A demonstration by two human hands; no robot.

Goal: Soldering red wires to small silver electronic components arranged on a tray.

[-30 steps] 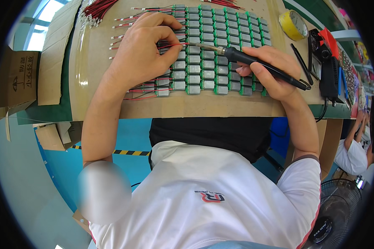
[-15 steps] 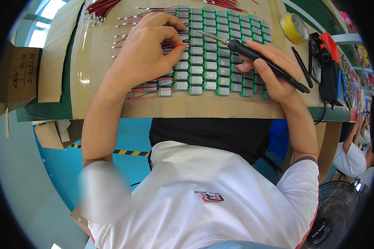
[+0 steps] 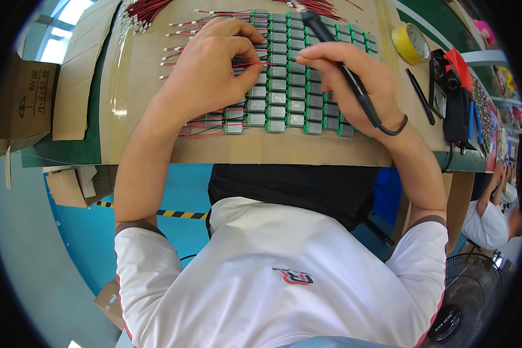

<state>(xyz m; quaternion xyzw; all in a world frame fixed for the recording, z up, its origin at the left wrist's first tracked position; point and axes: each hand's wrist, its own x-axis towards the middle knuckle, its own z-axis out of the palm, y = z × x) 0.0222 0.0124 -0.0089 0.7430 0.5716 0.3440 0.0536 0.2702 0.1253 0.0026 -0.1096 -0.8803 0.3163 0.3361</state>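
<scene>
Rows of grey rectangular cells with green circuit-board edges (image 3: 277, 97) cover the middle of the bench. Thin red and black wires with white plugs (image 3: 205, 123) stick out from the left column. My left hand (image 3: 217, 64) rests over that column, with thumb and forefinger pinched on a red wire that shows at the fingertips. In my right hand (image 3: 362, 78) is a soldering iron (image 3: 318, 26), its black handle running under the fingers. The metal end points up toward the far edge and is blurred. My right forefinger reaches out above the cells.
Bundles of red wires (image 3: 148, 8) lie at the far left, more at the far middle. Yellow tape (image 3: 410, 43), a black pen-like tool (image 3: 419, 95) and a black box-shaped unit (image 3: 458, 113) sit on the right. Cardboard (image 3: 87, 69) stands left. A fan (image 3: 467, 296) is low right.
My right hand has shifted left, and the soldering iron has swung from pointing left at the cells to pointing at the far edge. My left hand has hardly moved.
</scene>
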